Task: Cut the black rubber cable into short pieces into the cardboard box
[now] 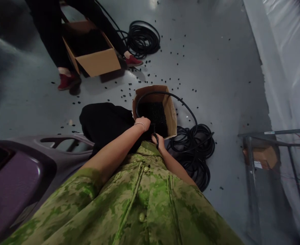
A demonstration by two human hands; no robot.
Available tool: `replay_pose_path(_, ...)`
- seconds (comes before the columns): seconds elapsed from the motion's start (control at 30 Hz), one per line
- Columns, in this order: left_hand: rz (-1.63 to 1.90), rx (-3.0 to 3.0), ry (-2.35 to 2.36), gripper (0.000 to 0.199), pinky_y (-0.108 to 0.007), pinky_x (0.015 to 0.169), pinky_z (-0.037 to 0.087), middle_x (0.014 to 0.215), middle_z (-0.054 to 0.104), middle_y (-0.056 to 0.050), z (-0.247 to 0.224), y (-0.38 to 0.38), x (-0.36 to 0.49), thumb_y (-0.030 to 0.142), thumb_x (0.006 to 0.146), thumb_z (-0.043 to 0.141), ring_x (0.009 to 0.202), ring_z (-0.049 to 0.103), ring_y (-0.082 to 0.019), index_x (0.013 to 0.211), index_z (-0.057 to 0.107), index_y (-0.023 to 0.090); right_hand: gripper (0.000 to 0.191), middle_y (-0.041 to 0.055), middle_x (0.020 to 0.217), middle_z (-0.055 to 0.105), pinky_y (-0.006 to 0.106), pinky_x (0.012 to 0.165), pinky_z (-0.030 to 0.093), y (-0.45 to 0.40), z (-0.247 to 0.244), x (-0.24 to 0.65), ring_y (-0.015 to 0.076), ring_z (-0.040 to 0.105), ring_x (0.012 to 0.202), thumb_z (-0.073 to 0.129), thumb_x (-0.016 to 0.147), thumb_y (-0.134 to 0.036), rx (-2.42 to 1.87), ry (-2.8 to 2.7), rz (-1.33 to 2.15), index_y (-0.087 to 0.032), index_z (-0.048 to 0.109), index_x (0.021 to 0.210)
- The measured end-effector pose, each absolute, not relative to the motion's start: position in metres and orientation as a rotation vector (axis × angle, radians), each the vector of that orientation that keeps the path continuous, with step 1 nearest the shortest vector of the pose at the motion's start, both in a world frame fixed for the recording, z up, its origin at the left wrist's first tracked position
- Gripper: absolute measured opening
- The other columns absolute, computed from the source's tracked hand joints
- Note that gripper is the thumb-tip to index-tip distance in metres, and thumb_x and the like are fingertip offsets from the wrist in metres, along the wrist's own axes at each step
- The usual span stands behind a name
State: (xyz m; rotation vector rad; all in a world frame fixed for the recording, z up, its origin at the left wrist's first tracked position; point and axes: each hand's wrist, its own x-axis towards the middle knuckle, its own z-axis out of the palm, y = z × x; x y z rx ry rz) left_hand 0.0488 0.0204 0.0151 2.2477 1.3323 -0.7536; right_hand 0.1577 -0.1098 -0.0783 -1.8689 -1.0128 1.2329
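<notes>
My left hand (142, 123), a thin bracelet at its wrist, is closed around a black hose (175, 96) over the near left edge of an open cardboard box (174, 117). The hose arches over the box from tangled coils (195, 139) on the floor at the right. Closed just below and right of it, my right hand (160, 142) grips a cutting tool (157, 139) with a black looped handle; its exact kind is unclear. Small black pieces (156, 110) fill the box's bottom.
Another person (46, 37) in dark trousers and red shoes straddles a second cardboard box (100, 63). Behind lies a coiled black hose (143, 39). Black bits (139, 81) litter the grey floor. At left is a purple-grey chair (19, 183); at right, a metal frame (251, 163).
</notes>
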Motion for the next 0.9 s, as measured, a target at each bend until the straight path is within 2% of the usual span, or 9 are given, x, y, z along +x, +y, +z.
replay_pose_path(0.43,-0.732,2.3,1.278,0.037,-0.038,0.1,0.053,0.127,0.071,-0.016,0.015,0.019,0.053,0.016,0.09,0.054,0.123,0.06,-0.029,0.119,0.076,0.019,0.029,0.0013,0.079,0.072,0.028,0.075,0.05,-0.115,-0.064,0.169,0.0198,0.065,0.078,0.063,0.083,-0.049,-1.699,-0.953,1.355,-0.02,0.07,0.084)
replay_pose_path(0.7,-0.758,2.322,1.201,0.035,-0.037,0.099,0.054,0.126,0.072,-0.014,0.01,0.02,0.052,0.022,0.089,0.059,0.122,0.062,-0.029,0.12,0.076,0.024,0.04,-0.0008,0.068,0.067,0.026,0.063,0.046,-0.106,-0.063,0.17,0.0177,0.063,0.067,0.064,0.081,-0.061,-1.73,-0.865,1.465,-0.021,0.066,0.078)
replay_pose_path(0.9,-0.789,2.318,1.217,0.038,-0.037,0.097,0.055,0.127,0.071,-0.015,0.009,0.02,0.052,0.018,0.089,0.056,0.122,0.062,-0.03,0.122,0.075,0.022,0.041,-0.0021,0.059,0.059,0.024,0.057,0.042,-0.11,-0.066,0.161,0.0153,0.056,0.059,0.061,0.083,-0.06,-1.765,-0.898,1.347,-0.021,0.061,0.071)
